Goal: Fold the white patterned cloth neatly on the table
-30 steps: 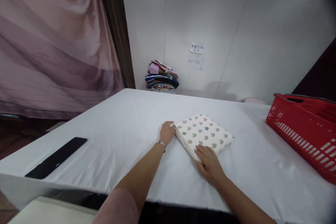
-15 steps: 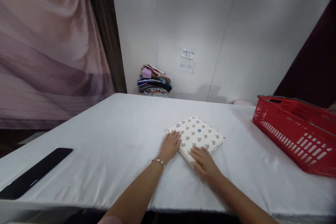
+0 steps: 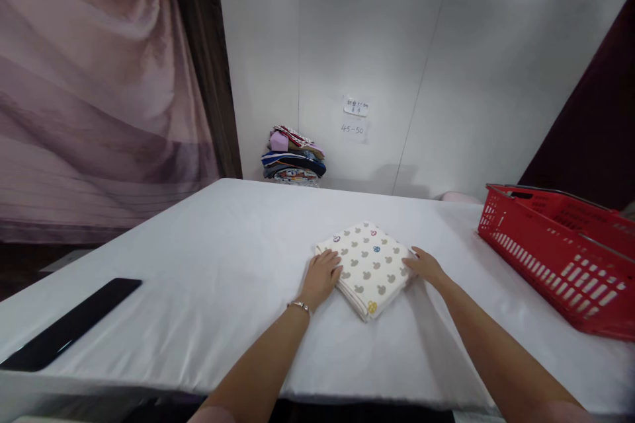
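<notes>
A folded white cloth (image 3: 366, 259) with grey mushroom shapes and a few coloured ones lies diamond-wise on the white-covered table (image 3: 213, 264). My left hand (image 3: 321, 276) rests on its left corner, fingers laid out over the top layer. At the opposite corner, my right hand (image 3: 426, 267) has its fingers around the cloth's right edge; part of them is hidden behind the hand and cloth. Several folded layers show along the near left edge. A bracelet (image 3: 299, 305) circles my left wrist.
A red plastic basket (image 3: 550, 258) stands at the table's right. A flat black object (image 3: 74, 324) lies near the left front edge. Behind the table, a stack of folded fabrics (image 3: 294, 157) sits against the white wall, beside paper notes (image 3: 354, 117). A pink curtain (image 3: 99, 79) hangs left.
My right hand has moved from the cloth's near corner to its right corner, uncovering a yellow mushroom shape. My left hand stays at the left corner.
</notes>
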Demonstrator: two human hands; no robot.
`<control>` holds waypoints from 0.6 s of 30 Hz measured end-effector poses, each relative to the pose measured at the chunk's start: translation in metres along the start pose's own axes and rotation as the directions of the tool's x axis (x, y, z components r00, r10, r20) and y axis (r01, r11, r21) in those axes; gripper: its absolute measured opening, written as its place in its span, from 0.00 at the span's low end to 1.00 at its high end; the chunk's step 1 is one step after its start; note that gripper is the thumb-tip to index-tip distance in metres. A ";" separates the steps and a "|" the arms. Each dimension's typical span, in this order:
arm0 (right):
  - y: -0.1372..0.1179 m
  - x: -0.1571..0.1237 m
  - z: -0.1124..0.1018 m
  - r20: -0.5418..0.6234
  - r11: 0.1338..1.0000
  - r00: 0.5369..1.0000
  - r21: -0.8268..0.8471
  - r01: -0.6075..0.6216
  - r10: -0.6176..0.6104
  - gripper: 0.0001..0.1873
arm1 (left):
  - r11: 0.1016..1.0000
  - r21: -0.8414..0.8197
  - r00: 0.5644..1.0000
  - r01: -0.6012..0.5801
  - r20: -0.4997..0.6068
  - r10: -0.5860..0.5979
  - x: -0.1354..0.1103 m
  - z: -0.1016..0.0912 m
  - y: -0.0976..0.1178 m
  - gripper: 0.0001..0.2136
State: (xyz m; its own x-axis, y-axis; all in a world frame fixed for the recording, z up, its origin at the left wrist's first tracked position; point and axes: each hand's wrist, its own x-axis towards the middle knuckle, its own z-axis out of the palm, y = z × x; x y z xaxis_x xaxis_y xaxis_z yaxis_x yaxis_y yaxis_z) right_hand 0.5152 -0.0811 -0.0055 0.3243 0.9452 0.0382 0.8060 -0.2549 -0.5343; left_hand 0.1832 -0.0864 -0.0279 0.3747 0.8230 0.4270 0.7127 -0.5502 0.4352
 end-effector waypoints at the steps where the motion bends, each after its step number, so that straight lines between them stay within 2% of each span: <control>1: 0.000 0.001 0.001 0.009 1.000 1.000 0.011 -0.010 0.010 0.31 | 1.000 0.003 1.000 0.000 0.000 0.000 0.000 0.000 0.000 0.13; 7: 0.002 -0.003 0.002 0.068 0.997 0.998 0.072 -0.009 0.004 0.26 | 1.000 0.018 1.000 0.021 -0.016 -0.021 0.000 -0.001 0.000 0.13; 12: 0.005 -0.011 0.005 0.049 0.992 0.999 0.126 0.012 -0.018 0.24 | 1.000 0.018 0.999 0.023 -0.047 -0.022 0.000 -0.002 0.001 0.12; 15: 0.006 -0.011 0.007 0.042 0.987 0.999 0.158 -0.010 0.003 0.25 | 1.000 -0.002 0.998 0.014 -0.069 -0.014 -0.006 -0.004 0.007 0.11; 18: 0.008 -0.009 0.007 0.044 0.981 0.999 0.191 -0.014 0.006 0.24 | 0.998 -0.037 0.997 -0.051 -0.053 0.050 -0.016 -0.008 0.021 0.10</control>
State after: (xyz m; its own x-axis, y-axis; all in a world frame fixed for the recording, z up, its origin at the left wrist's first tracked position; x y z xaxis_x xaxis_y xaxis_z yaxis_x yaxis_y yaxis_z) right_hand 0.5155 -0.0900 -0.0155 0.3067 0.9518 -0.0022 0.6916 -0.2244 -0.6866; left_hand 0.1872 -0.1120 -0.0193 0.3778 0.7862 0.4891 0.6701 -0.5967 0.4415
